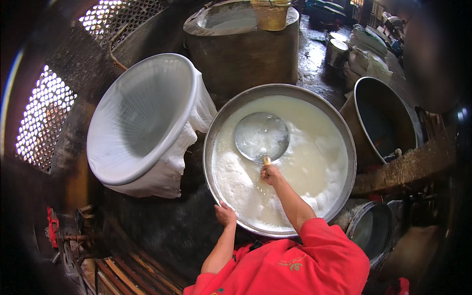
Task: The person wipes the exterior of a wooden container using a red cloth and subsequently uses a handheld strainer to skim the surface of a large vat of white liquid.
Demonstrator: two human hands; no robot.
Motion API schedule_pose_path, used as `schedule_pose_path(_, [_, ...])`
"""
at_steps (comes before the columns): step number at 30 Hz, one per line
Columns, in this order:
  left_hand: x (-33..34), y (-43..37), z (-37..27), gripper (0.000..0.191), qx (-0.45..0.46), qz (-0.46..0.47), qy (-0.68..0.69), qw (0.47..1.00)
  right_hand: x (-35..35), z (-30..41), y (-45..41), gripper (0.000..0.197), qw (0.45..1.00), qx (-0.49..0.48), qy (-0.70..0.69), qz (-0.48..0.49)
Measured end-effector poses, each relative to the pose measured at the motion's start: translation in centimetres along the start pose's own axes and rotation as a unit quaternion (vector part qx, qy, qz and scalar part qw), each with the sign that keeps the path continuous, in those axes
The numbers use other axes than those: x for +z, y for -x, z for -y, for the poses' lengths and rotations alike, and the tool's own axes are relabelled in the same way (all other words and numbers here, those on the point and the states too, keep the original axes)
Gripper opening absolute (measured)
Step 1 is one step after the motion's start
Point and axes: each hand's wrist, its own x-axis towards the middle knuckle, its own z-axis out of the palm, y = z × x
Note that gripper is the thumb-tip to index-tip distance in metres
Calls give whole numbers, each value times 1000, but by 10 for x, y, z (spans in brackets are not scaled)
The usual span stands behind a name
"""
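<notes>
A large round metal vat (279, 87) stands before me, filled with pale, cloudy liquid (306, 162) with white foam or curds, thickest at the lower left. My right hand (271, 174) is closed around the short handle of a wide round metal scoop (261, 136). The scoop lies at the surface, left of the vat's middle, and seems to hold some liquid. At the vat's lower left rim rests my left hand (225, 214), its fingers touching the edge. To the left is a big tilted basin-like vessel lined with white cloth (147, 107), the cloth hanging down its side.
Behind the vat stands a tall tank (239, 55) with a yellow bucket (272, 16) on its rim. An empty-looking metal barrel (385, 118) leans at right, above another round container (370, 232). White sacks (368, 55) and lidded buckets (337, 51) sit farther back. Wooden slats (129, 273) lie lower left.
</notes>
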Motion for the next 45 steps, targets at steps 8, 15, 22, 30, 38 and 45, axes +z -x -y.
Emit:
schedule_pose_path(8, [-4, -2, 0, 38, -6, 27, 10, 1000, 9, -65, 34, 6, 995, 40, -86, 11])
schedule_pose_path(15, [-9, -3, 4, 38, -2, 51, 28, 998, -12, -114, 72, 7, 992, 22, -123, 7])
schedule_pose_path(22, [-11, -3, 9, 39, -1, 80, 59, 995, -57, -140, 105, 9, 987, -23, -143, -63])
schedule_pose_path(30, [14, -9, 17, 39, -28, 34, 110, 993, -113, -132, 130, 7, 987, -55, -127, -84])
schedule_pose_path(38, [13, -6, 14, 38, -37, 21, 83, 996, -158, -84, 145, 9, 985, -54, -99, -132])
schedule_pose_path(45, [15, -5, 9, 38, -33, -3, 74, 997, -191, -21, 126, 8, 990, -52, -82, -107])
